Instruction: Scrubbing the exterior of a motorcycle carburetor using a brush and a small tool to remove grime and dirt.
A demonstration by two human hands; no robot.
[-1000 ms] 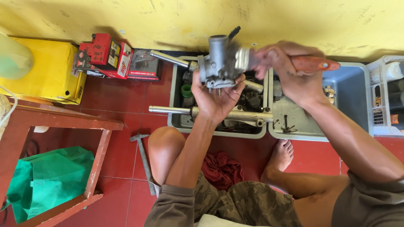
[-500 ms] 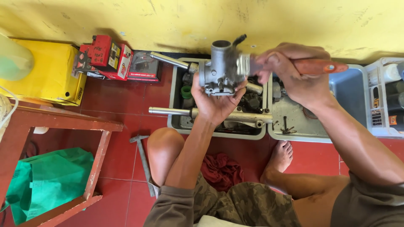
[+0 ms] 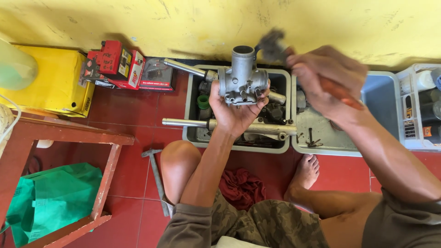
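Red floor tiles point(image 3: 128, 115) run up to a scuffed yellow wall point(image 3: 193, 23), and the person sits on them with bare legs folded. Nearest the camera are camouflage shorts point(image 3: 271, 225) and a crumpled dark red rag point(image 3: 241, 188) between the legs. To the left stands a wooden stool frame point(image 3: 108, 170) with a green bag point(image 3: 50, 200) under it, and a hammer point(image 3: 156, 177) lies on the tiles just beside the knee.

Above the knees, the left hand point(image 3: 232, 115) is clamped around the underside of a grey metal carburetor point(image 3: 242, 80), holding it upright in the air over a grey tray point(image 3: 190, 133) of metal parts. A long steel tube point(image 3: 183, 123) lies across that tray and sticks out past its left rim. The right hand point(image 3: 328, 80) is closed on the orange handle of a tool point(image 3: 337, 92); the tool's dark head, near the carburetor's top right, is blurred, so what it is cannot be told.

Further out, a second tray point(image 3: 321, 138) holds a few small parts, a clear plastic box point(image 3: 420, 105) sits at the right edge, and red cartons point(image 3: 115, 64) and a yellow box point(image 3: 50, 80) stand against the wall.
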